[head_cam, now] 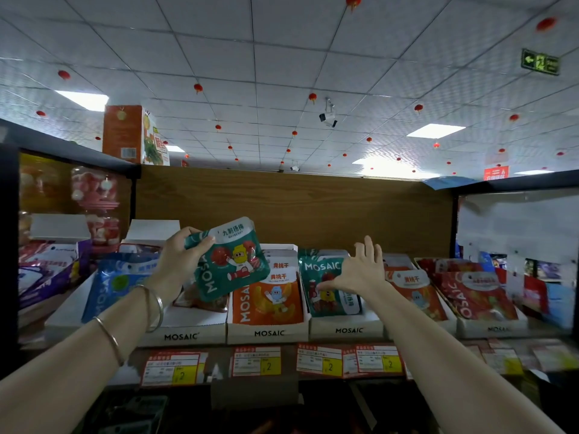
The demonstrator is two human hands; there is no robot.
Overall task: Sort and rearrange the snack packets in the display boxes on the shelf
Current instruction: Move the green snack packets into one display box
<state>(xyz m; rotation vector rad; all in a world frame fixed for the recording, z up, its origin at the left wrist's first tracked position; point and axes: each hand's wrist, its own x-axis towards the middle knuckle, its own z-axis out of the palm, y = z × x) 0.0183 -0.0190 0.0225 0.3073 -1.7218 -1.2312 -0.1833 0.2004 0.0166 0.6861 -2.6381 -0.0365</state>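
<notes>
My left hand (180, 258) grips a green MOSAIC snack packet (232, 261) by its top left corner and holds it tilted in the air above the white display boxes. My right hand (360, 270) is spread with straight fingers and rests against the green packets (326, 292) standing in the third display box (346, 328). An orange packet (269, 302) stands at the front of the box (266, 333) just left of it. The box (185, 335) below my left hand holds a reddish packet, mostly hidden.
A blue packet (116, 283) leans in a box at the left, with purple packets (40, 274) beyond it. Orange packets (416, 292) and red packets (473, 292) fill boxes to the right. Price tags (269, 361) line the shelf edge. A brown back panel (297, 208) rises behind.
</notes>
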